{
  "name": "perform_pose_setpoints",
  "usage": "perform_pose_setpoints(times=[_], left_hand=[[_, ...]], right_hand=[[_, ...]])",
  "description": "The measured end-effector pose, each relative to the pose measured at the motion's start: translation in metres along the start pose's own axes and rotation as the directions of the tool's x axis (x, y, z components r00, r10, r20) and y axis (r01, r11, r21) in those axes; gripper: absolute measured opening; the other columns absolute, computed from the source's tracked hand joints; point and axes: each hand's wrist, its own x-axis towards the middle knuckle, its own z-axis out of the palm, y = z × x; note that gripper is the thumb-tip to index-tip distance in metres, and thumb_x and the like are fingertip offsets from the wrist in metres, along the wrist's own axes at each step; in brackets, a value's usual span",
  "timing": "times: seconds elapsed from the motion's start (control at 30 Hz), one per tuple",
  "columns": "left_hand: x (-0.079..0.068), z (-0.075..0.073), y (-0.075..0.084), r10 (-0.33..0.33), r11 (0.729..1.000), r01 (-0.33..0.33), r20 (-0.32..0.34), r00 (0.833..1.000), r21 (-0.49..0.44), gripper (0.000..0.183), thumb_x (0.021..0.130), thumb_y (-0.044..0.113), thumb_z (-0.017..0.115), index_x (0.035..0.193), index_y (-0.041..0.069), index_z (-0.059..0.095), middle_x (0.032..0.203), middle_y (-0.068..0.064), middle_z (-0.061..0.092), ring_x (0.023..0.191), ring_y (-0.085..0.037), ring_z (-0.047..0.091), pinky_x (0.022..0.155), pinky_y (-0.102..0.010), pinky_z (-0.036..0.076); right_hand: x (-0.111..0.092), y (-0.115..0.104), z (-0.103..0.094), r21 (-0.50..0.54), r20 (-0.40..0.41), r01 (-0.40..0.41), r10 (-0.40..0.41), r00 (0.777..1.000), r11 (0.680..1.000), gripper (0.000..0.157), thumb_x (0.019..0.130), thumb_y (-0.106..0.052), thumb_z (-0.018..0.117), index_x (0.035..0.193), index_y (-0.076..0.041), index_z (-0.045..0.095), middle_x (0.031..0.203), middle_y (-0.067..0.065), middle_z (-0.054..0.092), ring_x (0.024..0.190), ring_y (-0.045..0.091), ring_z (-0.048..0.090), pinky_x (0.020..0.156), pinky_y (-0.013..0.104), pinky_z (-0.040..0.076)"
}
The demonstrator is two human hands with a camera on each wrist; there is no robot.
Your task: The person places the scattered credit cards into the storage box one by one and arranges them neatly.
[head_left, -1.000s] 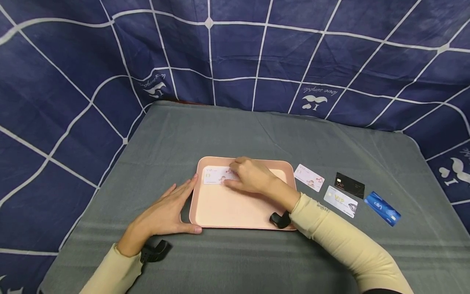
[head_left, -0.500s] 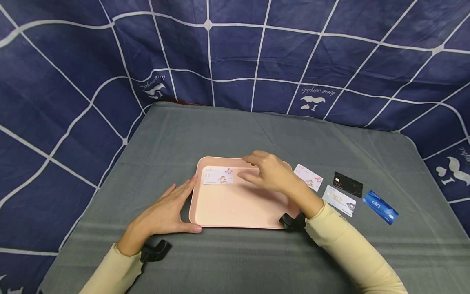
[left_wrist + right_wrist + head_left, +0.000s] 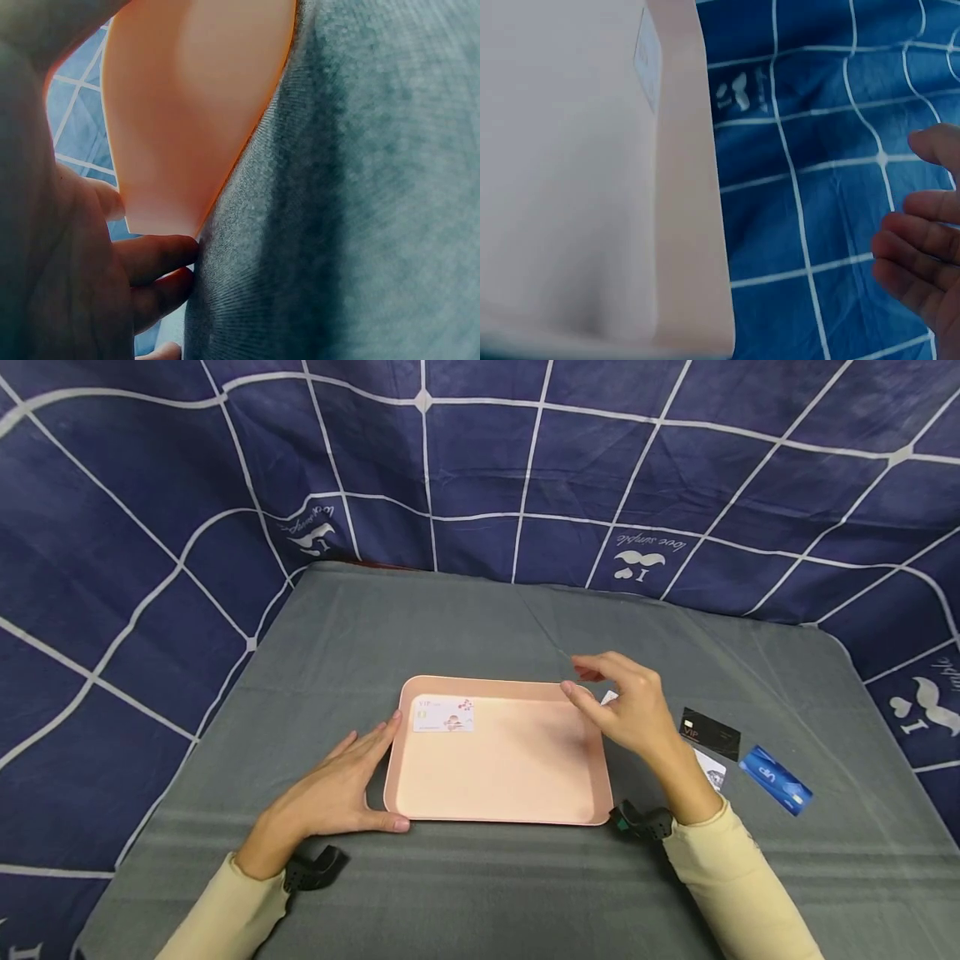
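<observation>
A pink rectangular tray [image 3: 495, 777] lies on the grey cloth, with a white VIP card [image 3: 442, 714] flat in its far left corner. My left hand [image 3: 337, 785] rests against the tray's left side, fingers straight along the wall and thumb at the near corner. In the left wrist view, fingertips [image 3: 176, 251] touch the tray's edge [image 3: 195, 112]. My right hand [image 3: 626, 702] hovers over the tray's right end, fingers loosely bent and holding nothing. Under it, a second white card [image 3: 609, 697] is mostly hidden. The right wrist view shows the hand [image 3: 922, 232] apart from the tray wall [image 3: 694, 225].
Right of the tray lie a black VIP card [image 3: 710, 733], a silver-white card [image 3: 711, 769] partly covered by the right wrist, and a blue card [image 3: 776, 780]. A dark blue checked cloth [image 3: 480, 468] hangs behind the grey-covered table [image 3: 450, 618].
My right hand has let go of the white card in the tray's far left corner and moved right toward the cards outside. The left hand has stayed at the tray's side.
</observation>
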Motion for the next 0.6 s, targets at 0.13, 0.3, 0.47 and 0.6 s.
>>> perform_pose_setpoints(times=[0.13, 0.3, 0.47, 0.6], left_hand=[[0.000, 0.000, 0.000, 0.001, 1.000, -0.001, -0.003, 1.000, 0.002, 0.131, 0.069, 0.075, 0.072, 0.159, 0.006, 0.006, 0.162, -0.015, 0.020, 0.143, -0.037, 0.030, 0.113, -0.063, 0.017], [0.000, 0.001, 0.001, -0.007, 1.000, 0.007, 0.000, 1.000, -0.004, 0.131, 0.070, 0.075, 0.072, 0.159, 0.007, 0.006, 0.162, -0.015, 0.019, 0.144, -0.037, 0.028, 0.113, -0.063, 0.017], [0.000, 0.002, 0.000, -0.004, 1.000, 0.004, 0.003, 1.000, -0.013, 0.130, 0.070, 0.074, 0.073, 0.160, 0.009, 0.004, 0.162, -0.014, 0.020, 0.145, -0.036, 0.028, 0.113, -0.063, 0.016], [0.000, 0.001, 0.000, -0.007, 1.000, 0.007, 0.005, 1.000, -0.015, 0.131, 0.069, 0.073, 0.074, 0.160, 0.010, 0.003, 0.162, -0.013, 0.019, 0.145, -0.035, 0.027, 0.114, -0.062, 0.016]], right_hand=[[-0.010, 0.008, -0.008, -0.019, -0.081, -0.050, 0.048, 0.996, 0.999, 0.026, 0.079, -0.009, 0.079, 0.102, 0.001, 0.075, 0.087, 0.010, 0.072, 0.077, 0.023, 0.067, 0.075, 0.021, 0.049], [-0.024, 0.018, -0.016, -0.012, -0.168, -0.105, 0.101, 0.981, 0.994, 0.023, 0.079, -0.006, 0.077, 0.099, 0.003, 0.075, 0.084, 0.012, 0.071, 0.073, 0.022, 0.066, 0.077, 0.013, 0.047], [-0.041, 0.032, -0.025, -0.002, -0.192, -0.164, 0.161, 0.968, 0.986, 0.023, 0.078, -0.002, 0.077, 0.100, 0.002, 0.075, 0.084, 0.011, 0.072, 0.075, 0.010, 0.064, 0.075, 0.012, 0.048], [-0.048, 0.043, -0.030, -0.005, -0.177, -0.211, 0.206, 0.962, 0.978, 0.024, 0.080, -0.001, 0.077, 0.103, 0.004, 0.074, 0.085, 0.013, 0.071, 0.077, 0.001, 0.062, 0.074, 0.010, 0.047]])
